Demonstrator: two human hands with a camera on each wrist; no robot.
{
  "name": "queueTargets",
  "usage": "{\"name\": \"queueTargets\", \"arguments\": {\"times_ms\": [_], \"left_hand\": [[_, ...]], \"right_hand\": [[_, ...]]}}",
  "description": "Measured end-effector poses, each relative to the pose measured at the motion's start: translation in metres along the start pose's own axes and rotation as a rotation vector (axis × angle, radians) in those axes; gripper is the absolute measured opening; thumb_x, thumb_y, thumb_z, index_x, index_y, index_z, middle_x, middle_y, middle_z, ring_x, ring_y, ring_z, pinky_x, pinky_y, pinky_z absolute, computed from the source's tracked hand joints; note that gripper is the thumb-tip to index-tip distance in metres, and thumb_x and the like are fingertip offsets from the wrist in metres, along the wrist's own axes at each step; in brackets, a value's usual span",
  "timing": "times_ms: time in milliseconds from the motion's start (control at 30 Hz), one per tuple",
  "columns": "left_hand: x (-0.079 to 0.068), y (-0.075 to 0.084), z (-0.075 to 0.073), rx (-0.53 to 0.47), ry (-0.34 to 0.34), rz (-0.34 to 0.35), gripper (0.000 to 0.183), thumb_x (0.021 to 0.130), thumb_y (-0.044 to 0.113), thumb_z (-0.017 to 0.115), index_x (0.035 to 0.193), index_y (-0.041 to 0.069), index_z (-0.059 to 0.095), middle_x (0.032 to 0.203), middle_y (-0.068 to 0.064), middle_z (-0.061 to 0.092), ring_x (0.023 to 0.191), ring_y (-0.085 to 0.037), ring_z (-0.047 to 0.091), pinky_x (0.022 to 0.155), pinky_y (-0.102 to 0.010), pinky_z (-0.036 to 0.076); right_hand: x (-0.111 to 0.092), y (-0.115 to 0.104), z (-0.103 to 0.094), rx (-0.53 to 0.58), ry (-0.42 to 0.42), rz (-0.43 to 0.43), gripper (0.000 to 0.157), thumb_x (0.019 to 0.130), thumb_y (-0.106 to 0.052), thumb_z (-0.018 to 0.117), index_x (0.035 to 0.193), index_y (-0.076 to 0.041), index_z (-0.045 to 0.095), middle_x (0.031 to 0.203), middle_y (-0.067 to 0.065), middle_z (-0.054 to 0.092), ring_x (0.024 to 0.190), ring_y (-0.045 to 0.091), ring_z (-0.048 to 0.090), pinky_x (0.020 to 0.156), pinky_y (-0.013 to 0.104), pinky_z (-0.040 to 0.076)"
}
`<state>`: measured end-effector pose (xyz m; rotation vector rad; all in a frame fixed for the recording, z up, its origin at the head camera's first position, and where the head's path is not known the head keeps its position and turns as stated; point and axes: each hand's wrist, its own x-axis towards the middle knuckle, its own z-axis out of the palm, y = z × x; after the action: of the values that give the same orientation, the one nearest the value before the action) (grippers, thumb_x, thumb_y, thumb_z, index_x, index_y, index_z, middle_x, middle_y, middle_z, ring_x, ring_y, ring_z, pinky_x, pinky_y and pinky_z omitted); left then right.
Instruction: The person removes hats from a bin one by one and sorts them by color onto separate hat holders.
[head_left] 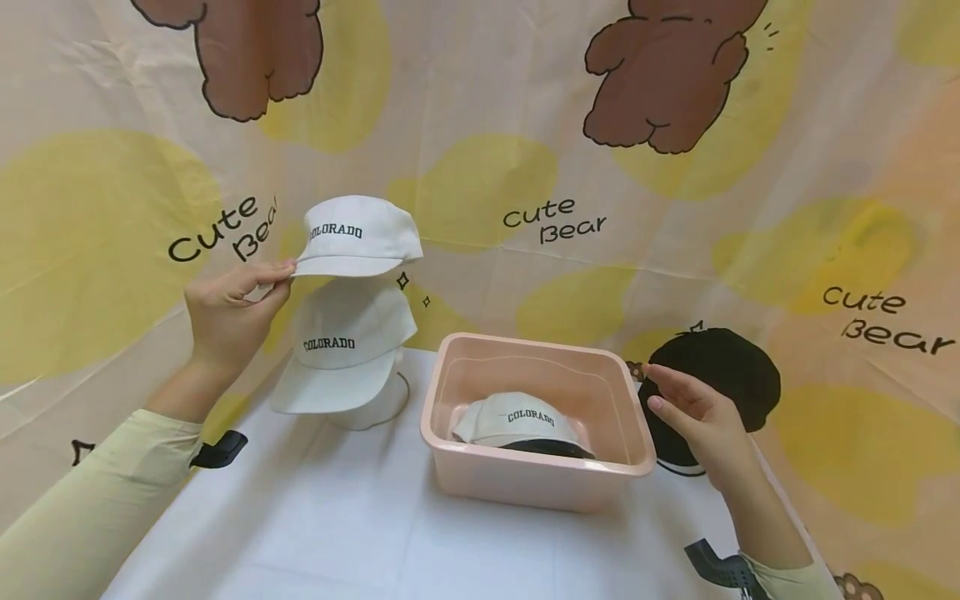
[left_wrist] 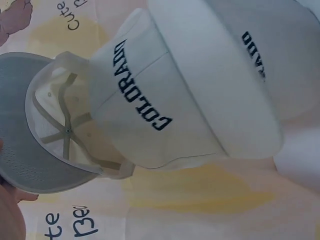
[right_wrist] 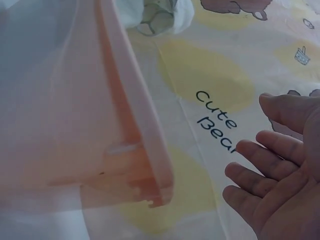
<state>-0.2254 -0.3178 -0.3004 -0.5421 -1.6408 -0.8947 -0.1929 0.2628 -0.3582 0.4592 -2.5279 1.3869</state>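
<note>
My left hand [head_left: 236, 308] pinches the brim edge of a white cap [head_left: 360, 229] lettered COLORADO, up in the air. Its grey brim underside [left_wrist: 35, 145] and taped lining face the left wrist camera. Just below hangs or sits a second white COLORADO cap [head_left: 352, 329], on top of a white rounded form [head_left: 371, 404] that I cannot make out fully. My right hand [head_left: 701, 421] holds nothing; its fingers extend loosely beside the right rim of the pink bin [head_left: 540, 346]. Inside that bin lies another white COLORADO cap [head_left: 525, 421] with a dark brim underside.
A black cap [head_left: 716, 375] is at the right, partly hidden behind my right hand. The bin stands on a white-covered table [head_left: 360, 517]. Behind everything hangs a cloth [head_left: 465, 100] printed with bears and "Cute Bear" lettering.
</note>
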Motion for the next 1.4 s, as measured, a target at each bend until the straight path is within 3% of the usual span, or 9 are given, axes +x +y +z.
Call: {"name": "queueTargets", "arguments": {"times_ms": [300,500,633,967,1200,1400], "left_hand": [[-0.019,0.004,-0.003,0.02,0.002,0.011,0.024,0.073,-0.026,0.074,0.09,-0.01,0.079,0.091,-0.029,0.074,0.099,0.005,0.071,0.093,-0.017,0.056],[-0.029,0.01,-0.005,0.034,0.053,0.048,0.023,0.071,-0.026,0.074,0.086,-0.009,0.079,0.087,-0.029,0.073,0.098,0.001,0.072,0.094,-0.019,0.056],[-0.039,0.013,-0.005,0.034,0.052,0.048,0.022,0.07,-0.026,0.073,0.085,-0.011,0.078,0.087,-0.031,0.073,0.099,0.004,0.071,0.093,-0.017,0.056],[-0.064,-0.008,-0.007,0.129,-0.022,0.045,0.027,0.068,-0.023,0.08,0.088,-0.005,0.081,0.093,-0.024,0.076,0.105,0.009,0.067,0.096,-0.013,0.053],[-0.074,-0.014,-0.007,0.11,-0.03,0.044,0.028,0.067,-0.024,0.08,0.087,-0.004,0.081,0.094,-0.023,0.076,0.105,0.007,0.068,0.096,-0.014,0.053],[-0.08,-0.014,-0.006,0.094,-0.047,0.065,0.029,0.066,-0.024,0.08,0.087,-0.004,0.081,0.094,-0.023,0.076,0.106,0.005,0.069,0.097,-0.016,0.054]], "right_hand": [[-0.025,0.015,0.005,0.004,-0.023,-0.032,0.052,0.098,-0.011,0.07,0.147,-0.009,0.055,0.15,0.011,0.056,0.132,-0.014,0.043,0.099,0.005,0.042],[-0.03,0.024,0.006,0.0,-0.075,-0.046,0.06,0.097,-0.01,0.07,0.153,-0.012,0.049,0.157,0.012,0.048,0.135,-0.015,0.036,0.101,0.006,0.039],[-0.032,0.03,0.008,0.04,-0.102,-0.057,0.065,0.096,-0.005,0.071,0.155,-0.011,0.045,0.16,0.014,0.044,0.139,-0.014,0.034,0.103,0.005,0.037],[-0.037,0.041,0.016,0.101,-0.123,-0.053,0.069,0.096,-0.003,0.069,0.158,-0.009,0.04,0.163,0.015,0.037,0.142,-0.013,0.032,0.105,0.005,0.036],[-0.038,0.048,0.021,0.186,-0.16,-0.056,0.071,0.095,0.003,0.068,0.158,-0.002,0.036,0.164,0.022,0.03,0.143,-0.012,0.032,0.104,0.009,0.041],[-0.037,0.052,0.024,0.173,-0.151,-0.039,0.074,0.094,0.0,0.071,0.158,-0.002,0.035,0.163,0.024,0.03,0.141,-0.014,0.033,0.104,0.006,0.039]]}}
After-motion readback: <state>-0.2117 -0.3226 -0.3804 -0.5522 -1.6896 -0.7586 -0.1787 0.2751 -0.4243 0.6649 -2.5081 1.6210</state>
